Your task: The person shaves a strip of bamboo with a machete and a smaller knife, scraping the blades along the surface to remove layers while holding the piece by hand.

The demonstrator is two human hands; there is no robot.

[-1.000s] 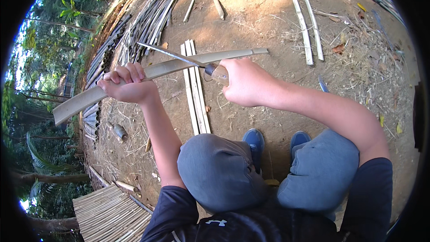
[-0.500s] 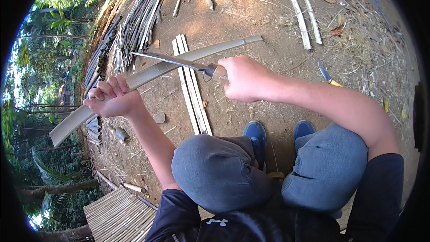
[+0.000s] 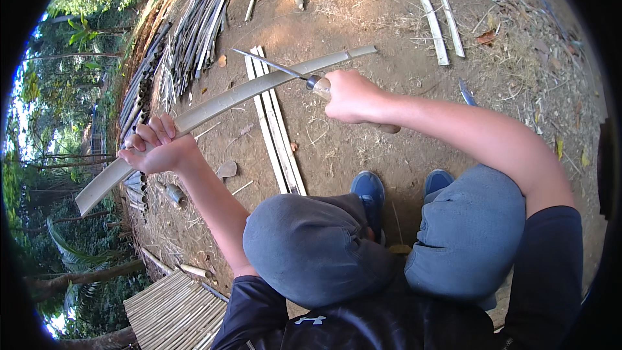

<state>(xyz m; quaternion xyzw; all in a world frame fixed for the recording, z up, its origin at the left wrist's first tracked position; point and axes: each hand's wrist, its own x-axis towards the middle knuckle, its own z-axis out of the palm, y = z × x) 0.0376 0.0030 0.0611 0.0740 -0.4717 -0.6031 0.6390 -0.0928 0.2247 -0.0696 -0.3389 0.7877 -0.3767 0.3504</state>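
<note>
Your left hand [image 3: 157,151] is wrapped tight around the long split bamboo strip [image 3: 220,102], holding it up off the dirt ground [image 3: 363,6] so the blade can work along it. Your right hand [image 3: 353,95] is clenched on the knife [image 3: 285,70], its blade laid across the strip's upper edge. The strip is pale, slightly curved and smooth, above the flat slats [image 3: 275,123] lying before your knees.

We see split bamboo strips [image 3: 275,123] lying on bare dirt at centre, a heap of dark slats [image 3: 188,32] upper left, two pale strips [image 3: 434,13] upper right, a woven bamboo panel [image 3: 175,314] lower left.
</note>
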